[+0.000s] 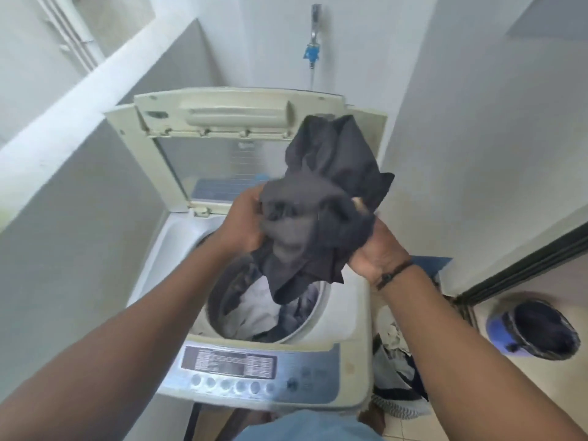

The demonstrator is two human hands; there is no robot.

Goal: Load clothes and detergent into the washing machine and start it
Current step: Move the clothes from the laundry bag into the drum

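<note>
White walls close in around the washing machine, lid up. Both hands, left hand and right hand, grip a dark garment bunched above the drum. Its loose hem could snag the drum's rim and spill outside.

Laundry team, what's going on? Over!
Both hands, left and right, grip dark shirt above open washer. Clothes already in drum. Nothing blocking.
</note>
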